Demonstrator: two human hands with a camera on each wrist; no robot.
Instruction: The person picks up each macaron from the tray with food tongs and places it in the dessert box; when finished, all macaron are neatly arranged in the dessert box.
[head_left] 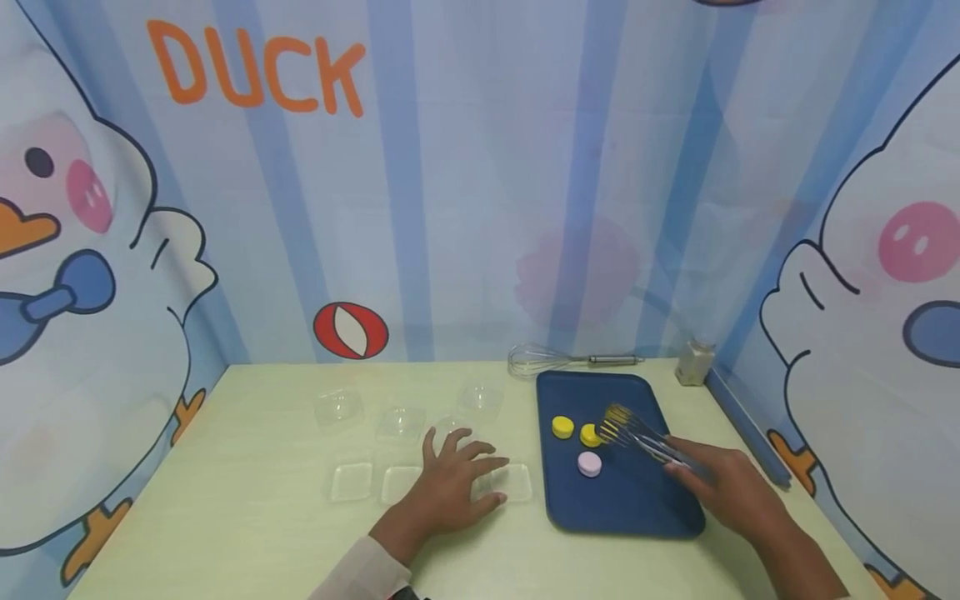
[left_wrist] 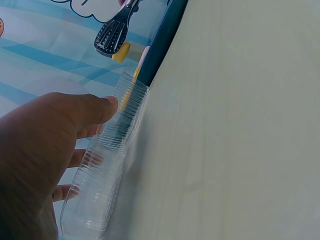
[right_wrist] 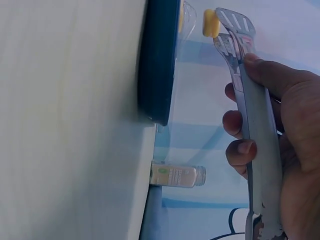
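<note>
My right hand (head_left: 726, 487) grips metal tongs (right_wrist: 260, 130) with slotted heads, thumb on one arm and fingers round the other. At their tips, raised over the blue tray (head_left: 622, 512), is a yellow macaron-like piece (right_wrist: 210, 23). On the tray lie another yellow piece (head_left: 562, 427) and a pale pink one (head_left: 589, 464). Over the clear plastic boxes, my left hand (head_left: 450, 490) has its fingers spread. In the left wrist view, its thumb overlaps a clear box (left_wrist: 92, 200) and other fingertips show through the plastic. Part of that box is hidden beneath the hand in the head view.
Several clear lidded boxes (head_left: 351, 482) stand open in a row left of the tray. Behind the tray lies a whisk (head_left: 540, 360). A small glass jar (right_wrist: 175, 175) stands at the back right, near a blue-grey bar (head_left: 748, 429). A printed curtain (head_left: 480, 183) surrounds the table.
</note>
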